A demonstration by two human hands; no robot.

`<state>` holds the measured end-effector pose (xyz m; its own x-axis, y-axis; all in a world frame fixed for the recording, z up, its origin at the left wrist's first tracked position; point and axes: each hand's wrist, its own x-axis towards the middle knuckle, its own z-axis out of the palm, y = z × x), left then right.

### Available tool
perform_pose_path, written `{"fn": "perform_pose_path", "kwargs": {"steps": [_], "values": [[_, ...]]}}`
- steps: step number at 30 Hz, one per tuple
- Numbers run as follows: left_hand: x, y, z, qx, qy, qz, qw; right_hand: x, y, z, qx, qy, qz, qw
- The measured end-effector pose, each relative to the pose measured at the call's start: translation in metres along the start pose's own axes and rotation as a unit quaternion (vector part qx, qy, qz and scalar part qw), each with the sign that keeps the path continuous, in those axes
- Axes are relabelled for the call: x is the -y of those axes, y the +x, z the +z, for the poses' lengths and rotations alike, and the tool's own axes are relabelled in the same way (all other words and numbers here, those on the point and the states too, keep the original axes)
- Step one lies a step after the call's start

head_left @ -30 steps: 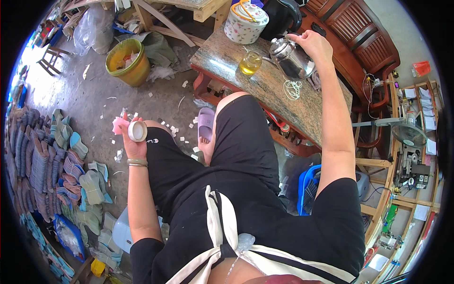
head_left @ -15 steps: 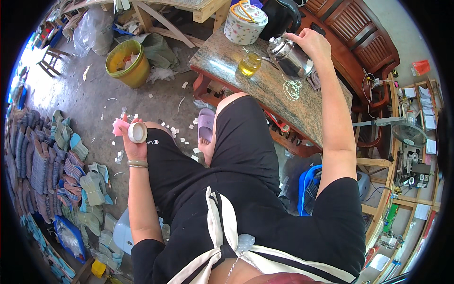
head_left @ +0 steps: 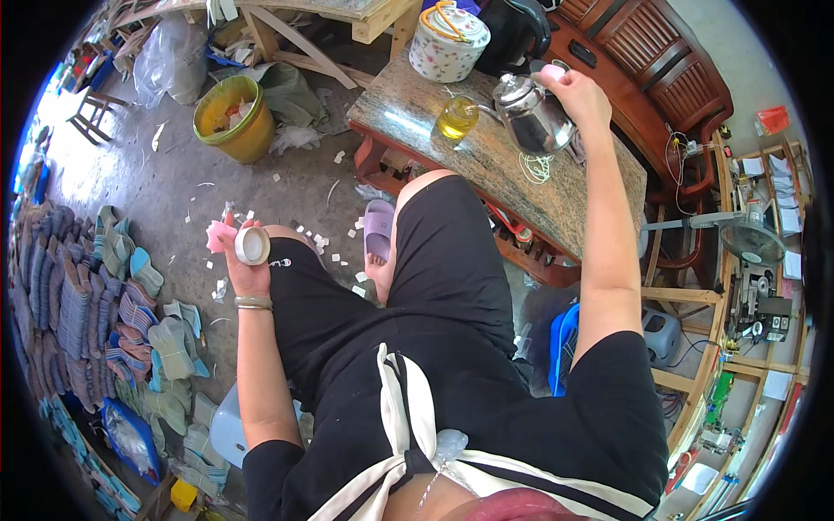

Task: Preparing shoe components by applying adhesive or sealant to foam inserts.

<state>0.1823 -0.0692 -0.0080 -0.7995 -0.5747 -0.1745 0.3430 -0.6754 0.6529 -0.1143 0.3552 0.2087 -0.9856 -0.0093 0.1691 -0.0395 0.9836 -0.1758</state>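
My right hand (head_left: 580,101) is closed round the handle side of a shiny metal teapot (head_left: 532,122). A small pink patch shows by its thumb; I cannot make out what it is. The teapot's spout points left, at the mouth of a glass jar (head_left: 456,118) with yellow liquid inside. Whether any liquid flows is too small to see. Above my right thigh, my left hand (head_left: 250,276) holds a round white lid (head_left: 253,246), its hollow side showing. A crumpled pink thing (head_left: 219,236) shows at the fingers of that hand.
The stone-topped table (head_left: 408,113) also bears a flowered pot (head_left: 447,48) with an orange handle and a coiled pale cord (head_left: 537,168). A yellow bin (head_left: 233,122) stands on the floor among white scraps. Piled socks (head_left: 78,304) fill the left side; a fan (head_left: 752,243) stands right.
My right hand has shifted from above the teapot's lid to its handle side, and the teapot has moved slightly. My left hand stays where it was with the lid.
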Motion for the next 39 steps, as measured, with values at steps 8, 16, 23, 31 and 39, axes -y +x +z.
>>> {"fn": "perform_pose_path", "kwargs": {"steps": [8,16,23,31,39], "values": [[0.004,0.002,0.001,0.013,0.012,-0.002,1.0,-0.093,-0.032,0.093,-0.037,0.238,0.156,0.958],[0.004,0.0,0.009,-0.003,0.053,0.002,0.999,-0.132,-0.098,0.145,-0.206,0.64,0.261,0.693],[0.008,-0.01,0.046,0.045,0.139,-0.053,0.988,-0.228,-0.142,0.164,-0.31,0.572,0.289,0.702],[0.022,-0.018,0.165,0.23,0.148,-0.033,0.961,-0.28,-0.145,0.172,-0.389,0.542,0.33,0.668],[0.013,-0.032,0.197,0.243,0.086,-0.031,0.966,-0.273,-0.149,0.18,-0.327,0.495,0.274,0.757]]}}
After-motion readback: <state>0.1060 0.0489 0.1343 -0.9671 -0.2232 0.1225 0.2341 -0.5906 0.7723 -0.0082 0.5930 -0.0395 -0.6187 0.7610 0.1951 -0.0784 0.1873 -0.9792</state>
